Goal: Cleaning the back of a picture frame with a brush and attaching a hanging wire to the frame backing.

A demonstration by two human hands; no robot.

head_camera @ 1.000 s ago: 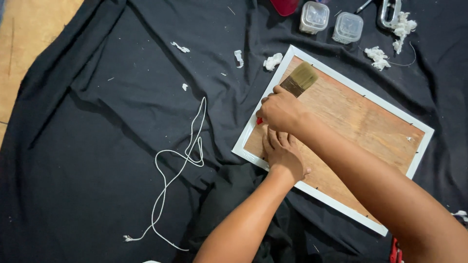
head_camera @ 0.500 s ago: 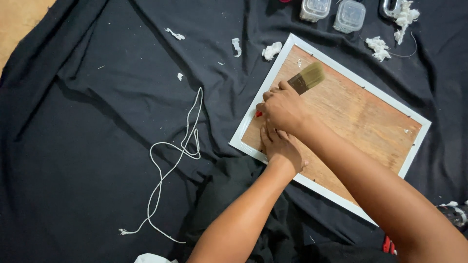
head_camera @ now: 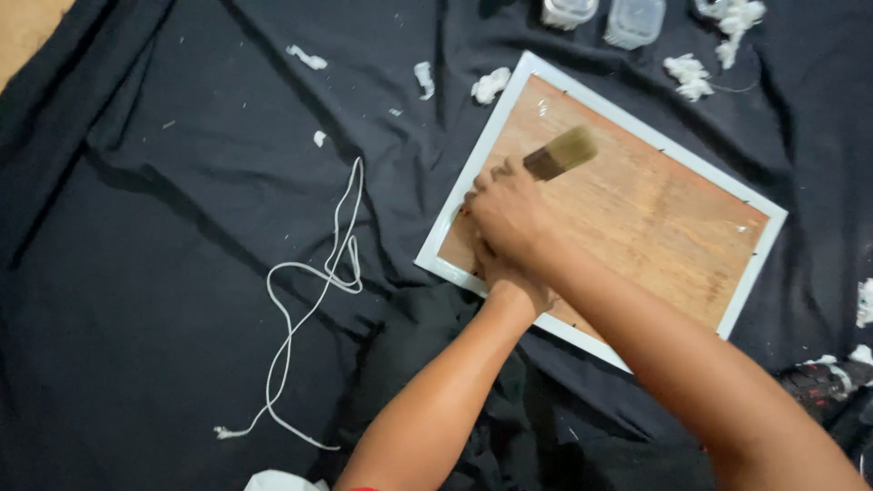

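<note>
The paintbrush sits at centre frame, its handle pinched in the right hand, whose fingers are curled tight round it, bristles over the upper left of the brown board in its white frame. The left hand lies mostly hidden beneath, pressing the frame's near edge, so I cannot tell how its fingers are set. The board shows a patchy sheen, so coating looks partly done, while white cord lies loose at left on the black cloth.

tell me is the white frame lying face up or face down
Face down: the white frame shows its brown backing board, with the brush on it.
</note>
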